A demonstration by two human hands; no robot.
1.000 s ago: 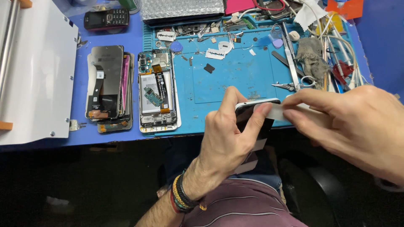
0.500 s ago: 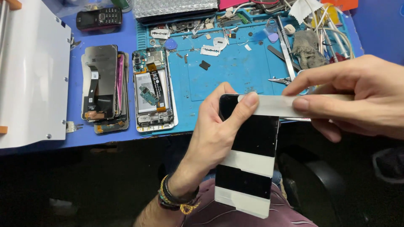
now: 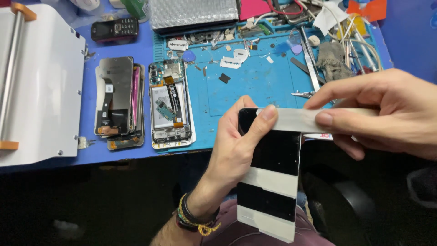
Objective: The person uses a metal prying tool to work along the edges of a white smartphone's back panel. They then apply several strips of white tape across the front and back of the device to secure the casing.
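My left hand [image 3: 234,146] grips a black phone screen panel [image 3: 273,155] upright in front of me, the thumb pressed on its top edge. Two pale tape bands cross the panel lower down. My right hand [image 3: 387,114] pinches a strip of pale tape [image 3: 296,119] that runs from the panel's top edge out to the right, held taut between thumb and fingers. A beaded bracelet sits on my left wrist.
On the blue mat [image 3: 255,86] lie an opened phone body [image 3: 169,107], a stack of screen panels [image 3: 117,102], tweezers [image 3: 309,64], blades and small parts. A grey machine plate [image 3: 38,86] stands at left. A small keypad phone [image 3: 114,29] lies at the back.
The panel has been lifted from near the table edge and turned upright toward me. The tape strip now stretches across its top, and my right hand has drawn it out to the right.
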